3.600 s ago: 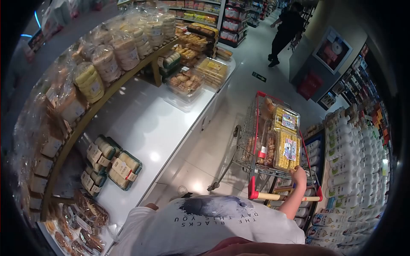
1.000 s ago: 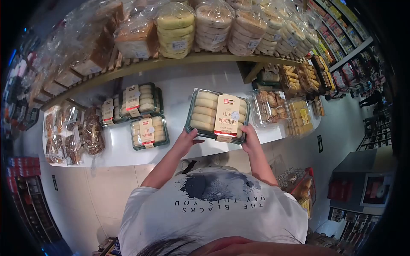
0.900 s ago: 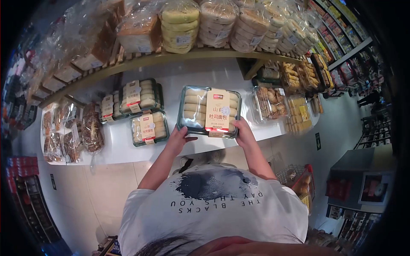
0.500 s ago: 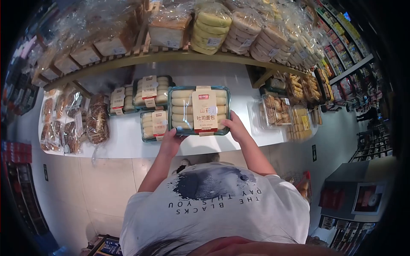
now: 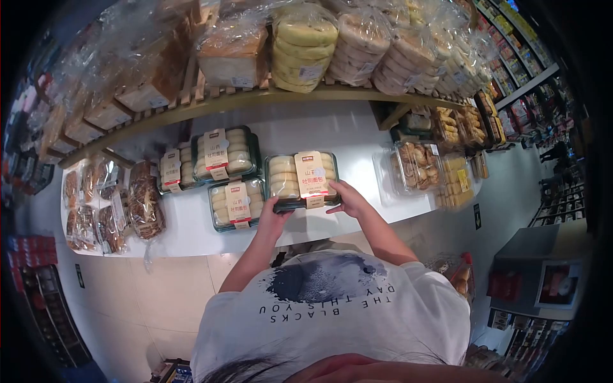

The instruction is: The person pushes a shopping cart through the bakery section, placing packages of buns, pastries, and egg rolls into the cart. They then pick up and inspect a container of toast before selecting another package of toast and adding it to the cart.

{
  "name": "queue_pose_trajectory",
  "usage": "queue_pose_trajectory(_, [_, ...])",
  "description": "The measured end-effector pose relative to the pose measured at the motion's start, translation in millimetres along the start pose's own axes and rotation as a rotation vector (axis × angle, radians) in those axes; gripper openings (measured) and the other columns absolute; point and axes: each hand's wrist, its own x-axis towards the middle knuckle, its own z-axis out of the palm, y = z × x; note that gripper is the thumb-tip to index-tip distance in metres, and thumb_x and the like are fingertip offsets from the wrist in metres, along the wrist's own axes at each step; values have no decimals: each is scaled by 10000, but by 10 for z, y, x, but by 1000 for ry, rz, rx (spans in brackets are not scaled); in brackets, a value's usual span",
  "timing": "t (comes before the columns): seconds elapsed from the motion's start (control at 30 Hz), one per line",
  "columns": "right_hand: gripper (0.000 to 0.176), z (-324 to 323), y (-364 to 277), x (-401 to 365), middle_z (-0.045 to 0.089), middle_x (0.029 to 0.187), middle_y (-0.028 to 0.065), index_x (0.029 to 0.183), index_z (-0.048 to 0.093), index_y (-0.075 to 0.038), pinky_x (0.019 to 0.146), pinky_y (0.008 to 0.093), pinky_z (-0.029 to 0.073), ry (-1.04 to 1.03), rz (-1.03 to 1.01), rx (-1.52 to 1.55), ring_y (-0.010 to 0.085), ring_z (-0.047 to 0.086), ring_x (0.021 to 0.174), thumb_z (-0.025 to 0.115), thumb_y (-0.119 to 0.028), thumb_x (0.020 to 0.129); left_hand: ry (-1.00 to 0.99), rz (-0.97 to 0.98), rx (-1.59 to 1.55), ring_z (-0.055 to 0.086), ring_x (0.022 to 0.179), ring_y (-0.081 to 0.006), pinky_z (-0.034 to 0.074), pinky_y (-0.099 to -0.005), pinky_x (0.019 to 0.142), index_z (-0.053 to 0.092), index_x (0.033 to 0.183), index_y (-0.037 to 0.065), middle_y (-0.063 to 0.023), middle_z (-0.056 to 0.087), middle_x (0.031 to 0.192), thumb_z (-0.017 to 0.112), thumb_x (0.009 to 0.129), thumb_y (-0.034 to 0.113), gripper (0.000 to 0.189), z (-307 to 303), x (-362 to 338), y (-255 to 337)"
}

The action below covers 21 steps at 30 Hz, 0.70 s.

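A clear-lidded bread tray (image 5: 284, 175) with a beige paper band is low over the white counter (image 5: 351, 137); whether it touches the counter I cannot tell. My left hand (image 5: 273, 220) grips its near left corner. At its near right corner, my right hand (image 5: 348, 199) has the thumb on the lid edge and other fingers below it. Just left of the held tray lies a similar bread tray (image 5: 237, 204). Behind that one sits another banded tray (image 5: 223, 154), with one more tray (image 5: 175, 169) to its left.
A wooden shelf (image 5: 255, 102) with bagged loaves and yellow buns (image 5: 304, 51) overhangs the counter. Bagged brown bread (image 5: 145, 199) lies at the left. Clear pastry boxes (image 5: 416, 167) are at the right. A basket (image 5: 456, 271) is beside my right side.
The held tray has moved down toward the counter and looks smaller, with both hands following. More of the neighbouring trays shows. The whole view has shifted slightly.
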Motion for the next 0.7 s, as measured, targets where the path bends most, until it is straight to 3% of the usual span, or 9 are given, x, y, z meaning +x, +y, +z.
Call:
queue_pose_trajectory(0.1, [501, -124, -19, 271, 530, 1050, 146, 1159, 390, -1, 663, 399, 545, -8, -6, 44, 250, 586, 891, 578, -277, 785, 8, -20, 28, 426, 1108, -304, 345, -482, 960, 366, 1166, -15, -165, 422, 1181, 525, 817, 226, 453, 12, 226, -1])
queue_pose_trajectory(0.27, [454, -216, -178, 760, 574, 971, 143, 1104, 440, 14, 654, 405, 545, 25, -16, 151, 252, 612, 813, 602, -234, 760, -2, -15, 167, 421, 1102, -303, 326, -480, 969, 362, 1203, 38, -153, 399, 1189, 550, 824, 380, 544, 114, 553, 47])
queue_pose_trajectory(0.4, [438, -290, -194, 1215, 557, 992, 149, 1105, 434, 5, 652, 419, 541, 26, -44, 226, 265, 608, 825, 605, -204, 760, 255, 44, 169, 419, 1099, -332, 334, -500, 958, 318, 1204, 36, -149, 375, 1145, 531, 838, 391, 553, 94, 676, -69])
queue_pose_trajectory(0.57, [431, -276, -209, 1694, 546, 1008, 127, 1124, 425, -23, 702, 438, 519, -29, -48, 277, 258, 581, 891, 605, -144, 752, 117, -99, 82, 387, 1159, -347, 354, -494, 934, 260, 1253, 17, -204, 351, 1245, 451, 875, 386, 562, -93, 334, -227])
queue_pose_trajectory(0.7, [429, -224, -90, 1943, 547, 1006, 109, 1125, 424, -17, 668, 346, 498, -124, -133, 270, 211, 572, 862, 602, -116, 748, 75, -147, 117, 418, 1146, -340, 363, -457, 931, 257, 1267, 12, -222, 358, 1281, 365, 905, 381, 528, -109, 50, -318])
